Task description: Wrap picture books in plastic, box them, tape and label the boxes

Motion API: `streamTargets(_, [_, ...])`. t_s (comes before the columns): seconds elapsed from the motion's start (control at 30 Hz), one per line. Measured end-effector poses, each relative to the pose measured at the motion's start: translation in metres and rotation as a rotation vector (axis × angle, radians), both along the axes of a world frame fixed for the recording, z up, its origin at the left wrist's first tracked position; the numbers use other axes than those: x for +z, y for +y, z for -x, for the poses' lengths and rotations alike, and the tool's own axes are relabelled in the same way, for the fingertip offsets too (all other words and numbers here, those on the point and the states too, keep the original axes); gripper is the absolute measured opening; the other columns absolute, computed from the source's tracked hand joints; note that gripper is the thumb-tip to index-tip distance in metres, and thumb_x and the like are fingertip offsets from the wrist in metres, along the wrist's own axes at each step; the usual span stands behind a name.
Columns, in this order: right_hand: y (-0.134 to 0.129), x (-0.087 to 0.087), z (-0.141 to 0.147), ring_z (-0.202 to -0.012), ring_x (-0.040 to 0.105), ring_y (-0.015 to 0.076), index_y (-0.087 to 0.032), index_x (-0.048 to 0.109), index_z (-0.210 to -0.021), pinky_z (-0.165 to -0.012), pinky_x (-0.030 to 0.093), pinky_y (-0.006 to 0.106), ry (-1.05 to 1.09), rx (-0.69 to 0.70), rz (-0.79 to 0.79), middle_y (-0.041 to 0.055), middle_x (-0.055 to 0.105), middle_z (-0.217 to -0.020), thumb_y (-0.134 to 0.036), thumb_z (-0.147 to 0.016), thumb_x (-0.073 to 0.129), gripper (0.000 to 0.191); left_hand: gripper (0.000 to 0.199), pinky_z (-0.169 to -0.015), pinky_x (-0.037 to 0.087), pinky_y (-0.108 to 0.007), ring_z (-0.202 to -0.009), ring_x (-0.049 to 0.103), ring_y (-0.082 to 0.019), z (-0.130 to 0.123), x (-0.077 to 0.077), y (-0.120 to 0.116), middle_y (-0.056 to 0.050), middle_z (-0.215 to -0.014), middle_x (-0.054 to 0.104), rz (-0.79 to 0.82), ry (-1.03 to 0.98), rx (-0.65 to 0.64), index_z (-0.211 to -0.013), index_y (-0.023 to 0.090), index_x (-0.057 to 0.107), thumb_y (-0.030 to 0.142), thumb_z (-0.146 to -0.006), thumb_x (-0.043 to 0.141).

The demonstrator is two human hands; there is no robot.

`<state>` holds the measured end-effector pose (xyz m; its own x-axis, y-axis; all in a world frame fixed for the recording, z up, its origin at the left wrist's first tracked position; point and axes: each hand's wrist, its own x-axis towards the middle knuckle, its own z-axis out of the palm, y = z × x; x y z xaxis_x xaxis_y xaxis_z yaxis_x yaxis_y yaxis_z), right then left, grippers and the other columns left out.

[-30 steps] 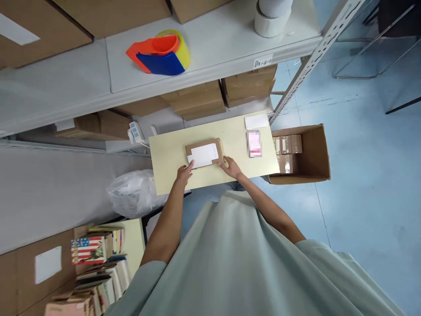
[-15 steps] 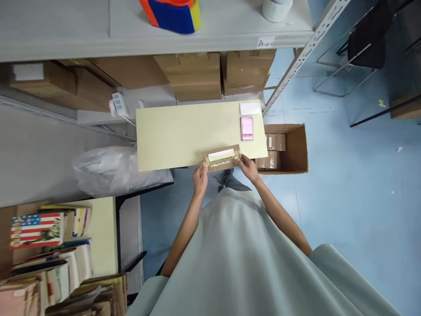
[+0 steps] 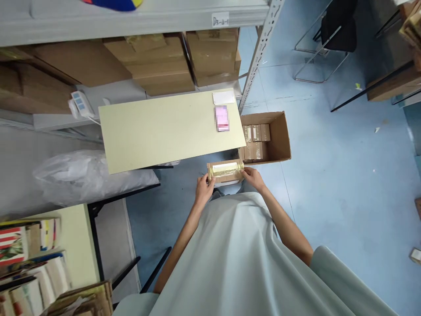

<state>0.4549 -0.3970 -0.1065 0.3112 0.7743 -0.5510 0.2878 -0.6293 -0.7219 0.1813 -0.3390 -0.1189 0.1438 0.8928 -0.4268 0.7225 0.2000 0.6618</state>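
Far L of both hands & on near side: books point(image 3: 49, 276), packed in rows, one cover w/ red & white stripes. They're on a cream side table point(image 3: 77, 245), also well L of L hand. Well L & farther out than the hands: white power strip point(image 3: 80, 104) w/ bluish sockets, cord running R twd the worktable. Btwn strip & side table, L of L hand: big see-thru plastic bag point(image 3: 92, 180), crumpled. Beyond the hands: grey shelf point(image 3: 131, 25), & under it brown cartons point(image 3: 158, 66) side by side. Cream worktable point(image 3: 158, 131) sits just beyond the hands, mostly to their L. L hand point(image 3: 204, 189): thumb & fingers pinching L end of the parcel point(image 3: 225, 170). On worktable past the parcel: pink slip point(image 3: 222, 118), pixelated, & white paper point(image 3: 223, 97) just behind it. Parcel = flat brown box w/ shiny tape, white strip label on upper face; it's btwn the 2 hands, off the worktable, in front of a pale green top point(image 3: 226, 250). R hand point(image 3: 254, 177): thumb & fingers pinching R end, nr far corner. Just beyond R hand, slightly R: topless big box point(image 3: 279, 134) w/ small brown boxes point(image 3: 257, 150) in its L part, taped, some labelled. R of R hand: blue floor point(image 3: 329, 175). Far R & well beyond: black chair point(image 3: 340, 30), metal legs.
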Motion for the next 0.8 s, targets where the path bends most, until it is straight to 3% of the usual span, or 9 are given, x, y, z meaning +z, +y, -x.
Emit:
streamTargets(0.17, [-0.018, -0.019, -0.075, -0.103, 0.080, 0.0304, -0.021, 0.081, -0.101, -0.091, 0.059, 0.034, -0.107, -0.026, 0.104, 0.0122, 0.086, -0.101, -0.051, -0.101, 0.064, 0.036, 0.023, -0.100, 0.056, -0.038, -0.114, 0.068, -0.029, -0.082, -0.006, -0.008, -0.010, -0.104, 0.070, 0.109, 0.035, -0.172, -0.113, 0.021, 0.072, 0.038, -0.100, 0.065])
streamTargets(0.37, [-0.049, -0.040, -0.209, -0.105, 0.079, 0.0304, -0.019, 0.083, -0.100, -0.094, 0.058, 0.035, -0.036, -0.175, 0.129, 0.0129, 0.086, -0.106, -0.051, -0.098, 0.064, 0.037, 0.032, -0.113, 0.051, -0.044, -0.128, 0.066, -0.032, -0.240, -0.018, 0.010, -0.017, -0.126, 0.072, 0.156, 0.187, -0.207, -0.122, 0.019, 0.066, 0.038, -0.096, 0.068])
streamTargets(0.5, [-0.064, -0.064, -0.285, -0.099, 0.079, 0.0298, -0.017, 0.082, -0.098, -0.093, 0.060, 0.037, 0.092, -0.377, 0.152, 0.0122, 0.085, -0.100, -0.055, -0.094, 0.067, 0.042, 0.030, -0.118, 0.048, -0.049, -0.131, 0.064, -0.035, -0.341, -0.036, 0.038, -0.016, -0.123, 0.073, 0.087, 0.209, -0.304, -0.122, 0.020, 0.067, 0.033, -0.096, 0.067])
streamTargets(0.63, [-0.063, -0.093, -0.321, -0.091, 0.077, 0.0251, -0.017, 0.080, -0.095, -0.088, 0.062, 0.036, 0.257, -0.614, 0.177, 0.0084, 0.083, -0.093, -0.052, -0.089, 0.078, 0.036, 0.024, -0.123, 0.042, -0.059, -0.131, 0.061, -0.042, -0.422, -0.066, 0.071, -0.020, -0.116, 0.070, 0.013, 0.233, -0.405, -0.115, 0.017, 0.070, 0.023, -0.092, 0.068])
streamTargets(0.8, [-0.046, -0.130, -0.331, -0.082, 0.075, 0.0169, -0.018, 0.077, -0.094, -0.078, 0.061, 0.027, 0.509, -0.917, 0.230, 0.0025, 0.079, -0.085, -0.040, -0.088, 0.087, 0.026, 0.036, -0.125, 0.040, -0.063, -0.140, 0.050, -0.045, -0.497, -0.109, 0.099, -0.022, -0.132, 0.065, -0.037, 0.264, -0.514, -0.129, 0.014, 0.068, 0.023, -0.093, 0.067])
